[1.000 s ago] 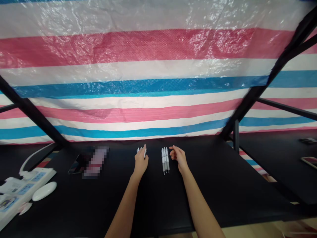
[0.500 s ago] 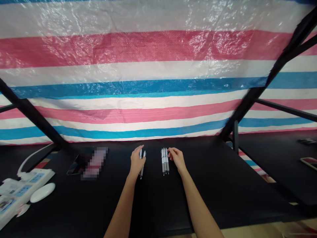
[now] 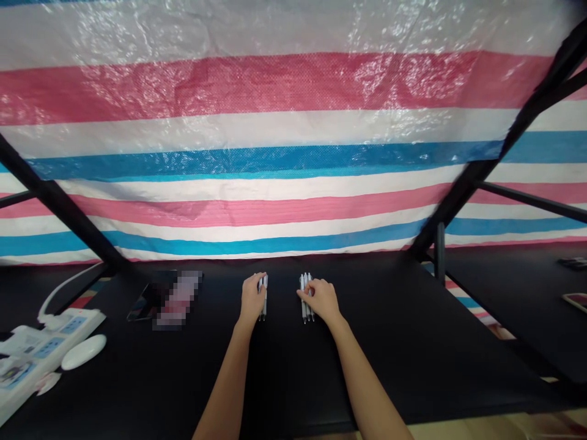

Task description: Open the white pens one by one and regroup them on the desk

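On the black table (image 3: 293,366), my left hand (image 3: 251,300) closes its fingers on two white-and-grey pens (image 3: 263,297), which lie side by side pointing away from me. A short gap to the right is a tight row of three matching pens (image 3: 305,282). My right hand (image 3: 320,299) covers their middle, thumb on the left side and fingers across the top, gripping them. Only the pens' ends show past the fingers.
A white power strip (image 3: 27,354) with its cable and a white mouse (image 3: 83,352) sit at the left edge. A dark phone (image 3: 149,300) lies next to a blurred item. A striped tarp (image 3: 275,153) hangs behind black frame bars (image 3: 463,183). On the side table to the right lies another phone (image 3: 576,299).
My left hand has lowered its two pens flat onto the table. My right hand has moved left from beside the three pens and closed over them.
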The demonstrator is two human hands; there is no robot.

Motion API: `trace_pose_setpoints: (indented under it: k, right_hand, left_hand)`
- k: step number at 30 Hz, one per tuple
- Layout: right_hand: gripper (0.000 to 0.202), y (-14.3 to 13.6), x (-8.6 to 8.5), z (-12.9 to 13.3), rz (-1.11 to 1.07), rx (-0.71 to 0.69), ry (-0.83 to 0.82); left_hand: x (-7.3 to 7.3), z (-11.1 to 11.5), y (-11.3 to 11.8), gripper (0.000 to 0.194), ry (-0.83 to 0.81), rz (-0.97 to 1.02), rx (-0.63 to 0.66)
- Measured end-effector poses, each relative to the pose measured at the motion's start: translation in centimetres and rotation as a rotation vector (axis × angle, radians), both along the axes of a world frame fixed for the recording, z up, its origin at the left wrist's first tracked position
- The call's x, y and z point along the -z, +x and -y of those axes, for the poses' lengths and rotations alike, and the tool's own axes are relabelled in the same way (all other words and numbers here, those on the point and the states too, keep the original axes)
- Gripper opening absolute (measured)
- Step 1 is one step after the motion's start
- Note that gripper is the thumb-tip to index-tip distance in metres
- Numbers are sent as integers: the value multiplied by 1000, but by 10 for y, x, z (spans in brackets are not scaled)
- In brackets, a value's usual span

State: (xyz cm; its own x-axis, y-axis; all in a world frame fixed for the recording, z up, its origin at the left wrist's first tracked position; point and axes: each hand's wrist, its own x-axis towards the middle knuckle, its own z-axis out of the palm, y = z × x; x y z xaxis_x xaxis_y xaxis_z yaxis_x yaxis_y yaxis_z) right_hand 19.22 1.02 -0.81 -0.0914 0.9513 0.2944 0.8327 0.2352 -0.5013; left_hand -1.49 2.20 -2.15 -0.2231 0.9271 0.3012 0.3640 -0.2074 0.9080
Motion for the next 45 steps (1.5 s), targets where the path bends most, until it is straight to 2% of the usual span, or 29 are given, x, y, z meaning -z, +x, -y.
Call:
trace_pose_setpoints:
  k: [5, 12, 21, 28, 39, 45]
  right_hand:
    - [25, -5, -1, 2, 93, 13, -3]
    - [21, -8, 0, 4, 156, 60, 7]
    - [21, -15, -6, 8, 230, 100, -10]
    - [18, -20, -6, 9, 215, 125, 6]
    - [15, -23, -3, 10, 181, 132, 31]
    - [18, -20, -9, 8, -6, 166, 38]
  left_hand:
    - [-1, 0, 1, 29, -18, -92, -13]
    - [1, 0, 1, 37, 19, -74, -29]
    - [4, -2, 2, 45, -3, -361, -52]
    - [6, -2, 6, 33, 8, -358, -56]
    - [6, -2, 4, 35, 15, -334, -62]
    - [-1, 0, 3, 34, 28, -284, -72]
